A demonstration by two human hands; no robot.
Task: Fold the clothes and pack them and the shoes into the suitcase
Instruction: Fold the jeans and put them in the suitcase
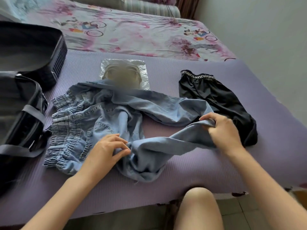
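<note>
Just right of the open suitcase (37, 97), crumpled denim trousers (78, 123); left hand (106, 150) pinching the near leg, right hand (222, 130) clamped on its hem; pull taut, flatten, lay leg over leg before folding.

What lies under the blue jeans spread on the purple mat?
The jeans cover the purple mat, the near edge of a clear plastic bag and the left edge of the black shorts. Whatever else sits beneath the denim is hidden; the bag's contents are blurred.

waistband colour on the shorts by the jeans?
Black waistband with white lettering, on black shorts. Head view.
</note>
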